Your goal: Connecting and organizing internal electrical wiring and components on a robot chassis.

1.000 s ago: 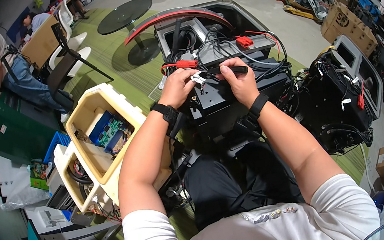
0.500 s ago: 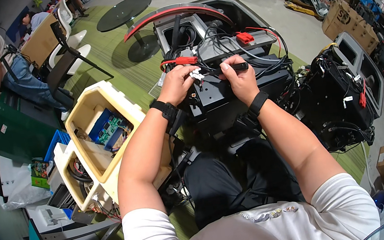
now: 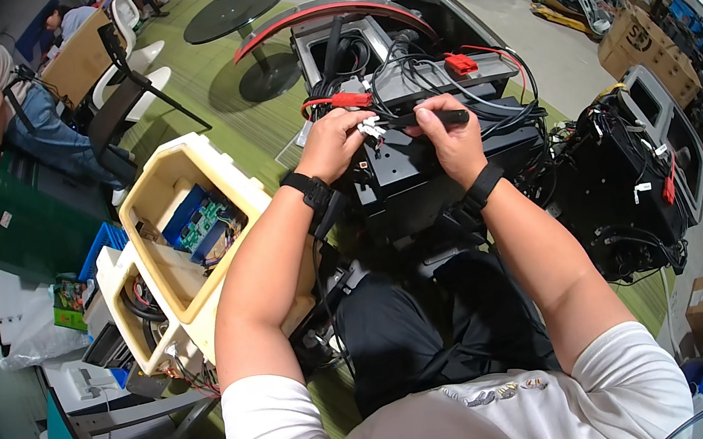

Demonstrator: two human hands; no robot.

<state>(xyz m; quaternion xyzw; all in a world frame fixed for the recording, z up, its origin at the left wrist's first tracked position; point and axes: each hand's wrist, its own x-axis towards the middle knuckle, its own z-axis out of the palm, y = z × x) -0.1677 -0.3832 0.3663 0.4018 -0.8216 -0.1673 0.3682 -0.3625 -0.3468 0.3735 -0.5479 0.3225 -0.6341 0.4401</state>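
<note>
My left hand (image 3: 329, 145) pinches a small cluster of white plug connectors (image 3: 372, 129) on thin wires. Across from it, my right hand (image 3: 454, 140) grips a slim black pen-shaped tool (image 3: 453, 117). The tool's far end points left toward the connectors; whether it touches them I cannot tell. Both hands are above a black metal box (image 3: 403, 168) in an opened machine. Just beyond my left fingers lies a red plug (image 3: 352, 100) on a red cable. A second red plug (image 3: 462, 64) rests farther right among black cables (image 3: 511, 116).
At my left stands a cream plastic housing (image 3: 186, 310) with a green circuit board (image 3: 209, 226) inside. A black machine part with wiring (image 3: 611, 190) is at my right. Behind the machine is a round dark table (image 3: 238, 9). Another person (image 3: 38, 125) bends over a green case (image 3: 37, 216).
The whole view has shifted slightly, so the scene sits a little farther right. Both hands keep their grips on the connectors and the black tool, with hardly any movement between them.
</note>
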